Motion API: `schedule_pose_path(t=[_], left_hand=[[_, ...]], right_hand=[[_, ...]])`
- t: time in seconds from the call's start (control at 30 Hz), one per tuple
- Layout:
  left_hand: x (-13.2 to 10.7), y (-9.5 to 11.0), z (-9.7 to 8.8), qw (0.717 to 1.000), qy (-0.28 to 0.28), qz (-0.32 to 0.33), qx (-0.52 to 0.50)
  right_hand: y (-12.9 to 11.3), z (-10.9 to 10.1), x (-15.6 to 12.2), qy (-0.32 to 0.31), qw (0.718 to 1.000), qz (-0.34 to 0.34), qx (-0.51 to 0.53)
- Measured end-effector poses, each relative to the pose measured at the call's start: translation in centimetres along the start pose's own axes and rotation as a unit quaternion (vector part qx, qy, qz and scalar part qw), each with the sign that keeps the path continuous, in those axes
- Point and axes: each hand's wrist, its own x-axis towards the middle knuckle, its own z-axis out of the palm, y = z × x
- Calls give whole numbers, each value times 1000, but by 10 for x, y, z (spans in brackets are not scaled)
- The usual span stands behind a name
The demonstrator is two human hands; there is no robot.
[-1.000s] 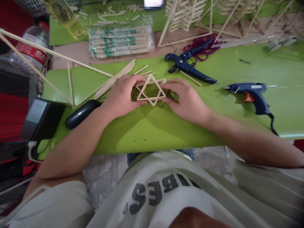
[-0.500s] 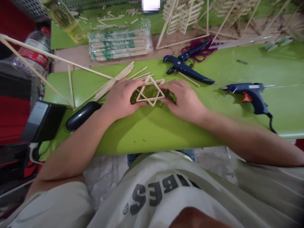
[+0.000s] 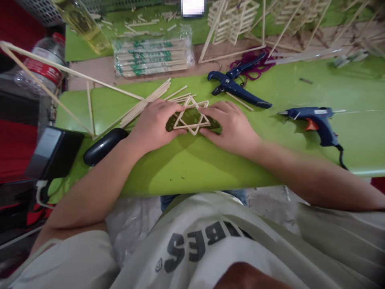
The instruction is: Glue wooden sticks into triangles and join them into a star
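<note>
A six-pointed star of thin wooden sticks [image 3: 191,116] lies on the green table [image 3: 210,160]. My left hand [image 3: 153,124] grips its left side, fingers curled round the points. My right hand [image 3: 231,126] pinches its right side, fingers pressed on the sticks. Both hands hold the star flat against the table top.
A loose pile of wooden sticks [image 3: 147,102] lies left of the star. Blue cutters [image 3: 237,86] and a blue glue gun [image 3: 315,118] lie to the right. A packet of sticks [image 3: 152,54], stick frames [image 3: 234,20], a black case [image 3: 104,145] and a bottle [image 3: 39,68] surround the spot.
Both hands have shifted slightly on the star and pressed it a little closer together; the star stays in the same place on the table.
</note>
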Motion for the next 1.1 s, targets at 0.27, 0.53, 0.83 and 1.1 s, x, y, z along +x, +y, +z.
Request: schedule_pose_path(t=[0.27, 0.53, 0.83, 1.1], left_hand=[[-1, 4, 5, 998, 60, -32, 10], [-8, 4, 4, 984, 105, -69, -126], [3, -24, -18, 959, 249, -69, -117], [55, -17, -71, 952, 249, -178, 18]], right_hand=[[8, 0, 0, 5, 1000, -15, 20], [17, -3, -5, 60, 983, 39, 171], [12, -19, -4, 151, 973, -17, 171], [-16, -61, -20, 171, 979, -73, 78]])
